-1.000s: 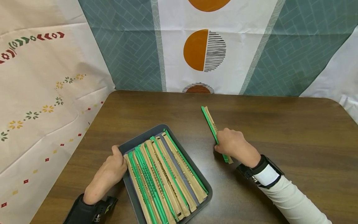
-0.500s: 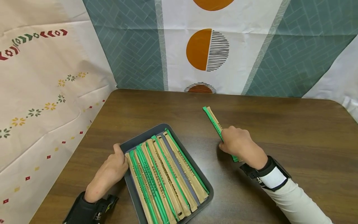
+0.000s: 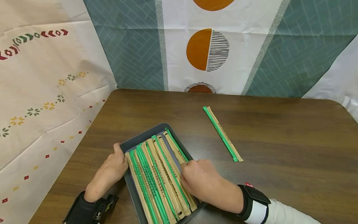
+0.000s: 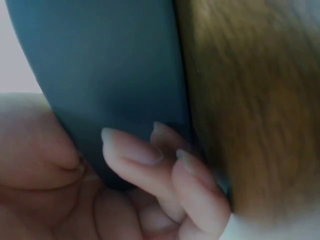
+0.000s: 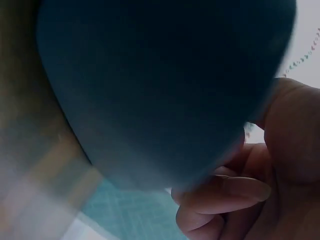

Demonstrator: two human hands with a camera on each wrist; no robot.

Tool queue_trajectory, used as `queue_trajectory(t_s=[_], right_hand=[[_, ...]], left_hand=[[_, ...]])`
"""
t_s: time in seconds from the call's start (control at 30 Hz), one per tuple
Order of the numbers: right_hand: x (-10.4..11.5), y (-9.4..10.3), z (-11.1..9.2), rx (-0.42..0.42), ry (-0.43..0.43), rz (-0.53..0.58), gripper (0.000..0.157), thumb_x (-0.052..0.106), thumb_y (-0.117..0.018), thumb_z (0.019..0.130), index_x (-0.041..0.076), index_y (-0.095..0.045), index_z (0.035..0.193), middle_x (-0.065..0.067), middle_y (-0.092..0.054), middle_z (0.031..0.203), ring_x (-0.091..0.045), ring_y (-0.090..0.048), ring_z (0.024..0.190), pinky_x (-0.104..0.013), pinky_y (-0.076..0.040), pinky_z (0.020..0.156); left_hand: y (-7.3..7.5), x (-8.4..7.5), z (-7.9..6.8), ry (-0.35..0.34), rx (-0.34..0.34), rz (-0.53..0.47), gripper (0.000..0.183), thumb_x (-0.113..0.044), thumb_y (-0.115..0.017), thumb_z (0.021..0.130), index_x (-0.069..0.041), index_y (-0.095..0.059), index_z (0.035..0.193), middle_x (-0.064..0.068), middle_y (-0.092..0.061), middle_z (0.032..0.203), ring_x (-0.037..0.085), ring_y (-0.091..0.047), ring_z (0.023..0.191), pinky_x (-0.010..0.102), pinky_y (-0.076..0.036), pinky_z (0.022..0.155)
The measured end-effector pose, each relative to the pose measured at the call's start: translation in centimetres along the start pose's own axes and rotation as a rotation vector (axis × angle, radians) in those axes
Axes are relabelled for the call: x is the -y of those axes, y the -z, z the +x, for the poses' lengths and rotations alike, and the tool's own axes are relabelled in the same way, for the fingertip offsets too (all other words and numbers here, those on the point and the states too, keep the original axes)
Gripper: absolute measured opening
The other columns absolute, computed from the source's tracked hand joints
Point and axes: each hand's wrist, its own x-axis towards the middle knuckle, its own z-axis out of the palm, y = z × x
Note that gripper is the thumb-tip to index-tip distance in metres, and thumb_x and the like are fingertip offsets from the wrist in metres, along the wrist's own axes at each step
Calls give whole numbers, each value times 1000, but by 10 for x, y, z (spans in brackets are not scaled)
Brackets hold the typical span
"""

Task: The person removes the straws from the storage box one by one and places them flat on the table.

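A dark grey tray (image 3: 144, 132) on the table holds several long, slim, printed paper packets (image 3: 156, 174), some tan and some green, lying side by side. At its left corner my left hand (image 3: 110, 169) grips the wall; in the left wrist view the thumb is on one side and curled fingers (image 4: 135, 150) on the other. My right hand (image 3: 202, 180) reaches over the tray's right edge, covering the rightmost packets. Its fingers (image 5: 220, 195) look curled by the tray wall in the right wrist view; I cannot tell whether they pinch a packet.
A green packet and a tan packet (image 3: 223, 133) lie together on the wooden table (image 3: 293, 140), right of the tray. Patterned cloth (image 3: 134, 46) hangs behind the table, and a white embroidered cloth (image 3: 50, 124) covers the left side.
My right hand has let go of the green and tan packets on the table and moved left and nearer, onto the tray's right side. The left hand stays at the tray.
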Motion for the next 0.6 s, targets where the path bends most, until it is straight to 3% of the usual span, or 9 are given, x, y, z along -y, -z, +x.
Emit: queue_trajectory(t_s=[0.13,0.27,0.6], right_hand=[[4,-7,-2,75,-2,22,37,14,-66,86,17,-42,58,4,-35,50,-7,-33,41,-25,-27,36],[6,-13,-2,130,8,-2,40,15,-68,83,18,-42,53,6,-39,50,-7,-39,42,-28,-36,37],[11,-24,-2,165,-78,-57,39,17,-69,80,19,-42,51,5,-39,51,-9,-46,42,-31,-42,38]], left_hand=[[0,0,1,10,5,3,50,-11,-25,100,16,-4,136,6,-38,58,20,-41,48,32,-29,48],[1,-1,3,19,15,-1,50,-12,-24,101,16,-3,136,7,-40,61,22,-44,51,33,-32,49],[2,-1,3,32,20,5,51,-13,-25,101,16,-2,137,13,-47,66,24,-49,58,35,-36,52]])
